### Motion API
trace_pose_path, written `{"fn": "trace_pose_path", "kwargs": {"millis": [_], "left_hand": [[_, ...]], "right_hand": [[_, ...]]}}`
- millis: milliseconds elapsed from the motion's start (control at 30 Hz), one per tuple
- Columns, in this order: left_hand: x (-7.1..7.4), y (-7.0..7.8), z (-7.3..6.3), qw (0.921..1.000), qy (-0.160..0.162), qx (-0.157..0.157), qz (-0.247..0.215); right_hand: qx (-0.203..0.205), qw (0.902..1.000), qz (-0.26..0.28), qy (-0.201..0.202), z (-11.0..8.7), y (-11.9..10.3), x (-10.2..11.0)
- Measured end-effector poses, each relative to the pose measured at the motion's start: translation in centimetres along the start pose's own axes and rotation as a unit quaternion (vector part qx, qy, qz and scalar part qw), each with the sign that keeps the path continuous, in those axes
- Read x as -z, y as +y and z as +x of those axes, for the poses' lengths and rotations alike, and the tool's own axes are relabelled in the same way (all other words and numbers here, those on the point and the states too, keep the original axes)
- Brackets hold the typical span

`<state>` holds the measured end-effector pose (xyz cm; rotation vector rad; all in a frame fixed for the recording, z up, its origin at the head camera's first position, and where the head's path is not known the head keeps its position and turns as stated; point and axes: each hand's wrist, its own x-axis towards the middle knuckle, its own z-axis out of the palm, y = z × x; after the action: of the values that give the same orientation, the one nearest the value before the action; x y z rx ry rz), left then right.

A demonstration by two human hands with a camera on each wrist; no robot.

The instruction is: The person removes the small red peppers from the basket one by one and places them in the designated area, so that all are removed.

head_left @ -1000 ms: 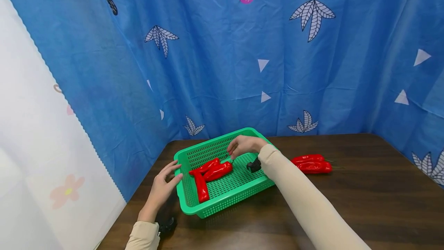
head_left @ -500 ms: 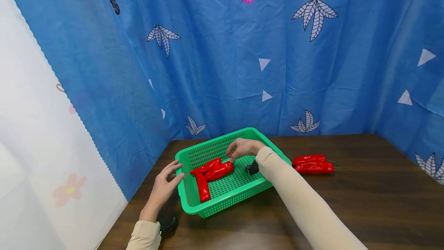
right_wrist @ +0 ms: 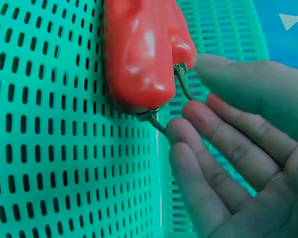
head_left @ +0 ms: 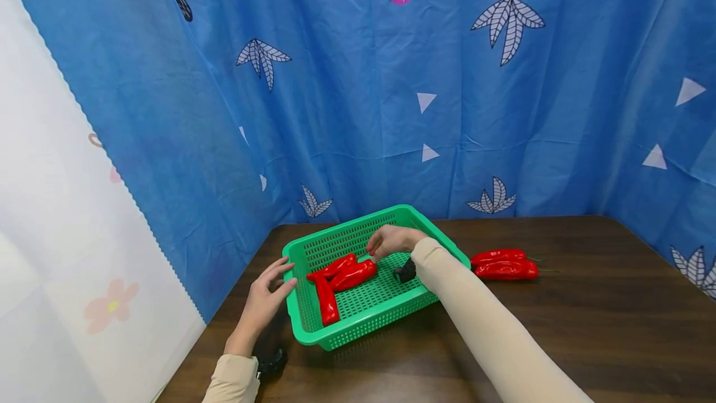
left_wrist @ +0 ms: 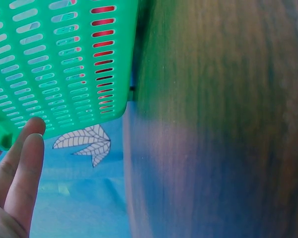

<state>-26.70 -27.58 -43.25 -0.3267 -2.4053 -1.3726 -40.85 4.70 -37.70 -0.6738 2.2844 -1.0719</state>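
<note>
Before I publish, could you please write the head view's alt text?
A person's left hand is at one end of a green basket; the right hand reaches into it, beside three red peppers. Two more lie on the table, before a blue curtain.

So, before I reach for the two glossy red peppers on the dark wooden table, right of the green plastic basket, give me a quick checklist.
1. Right grip holding no pepper: ok; fingertips lie beside two green stems, contact unclear.
2. Right grip out of the slotted green plastic basket: not ok; its fingers are inside.
3. Left grip steadying the basket: cannot tell; fingers are at the left rim, but pressure doesn't show.
4. Basket upright: ok.
5. Three glossy red peppers inside the basket: ok.
6. Two glossy red peppers on the dark wooden table accessible: ok; stem ends exposed, pointing right.
</note>
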Motion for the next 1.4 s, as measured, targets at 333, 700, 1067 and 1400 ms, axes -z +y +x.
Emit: {"fn": "trace_pose_path", "kwargs": {"millis": [333, 700, 1067, 1400], "left_hand": [[-0.03, 0.05, 0.05, 1.0000, 0.001, 0.003, 0.008], [0.11, 0.27, 0.04, 0.9999, 0.000, -0.002, -0.011], [0.03, -0.01, 0.13, 1.0000, -0.001, 0.001, -0.001], [0.04, 0.00, 0.18, 1.0000, 0.000, 0.002, 0.002]], "right_hand": [[-0.017, 0.9996, -0.022, -0.011, 0.20, 0.39, -0.23], [-0.018, 0.9975, -0.063, -0.029, 0.13, 0.41, -0.11], [-0.026, 0.9958, -0.079, -0.038, -0.21, 0.32, -0.43], [-0.044, 0.9930, -0.083, -0.072, 0.06, 0.29, -0.69]]}}
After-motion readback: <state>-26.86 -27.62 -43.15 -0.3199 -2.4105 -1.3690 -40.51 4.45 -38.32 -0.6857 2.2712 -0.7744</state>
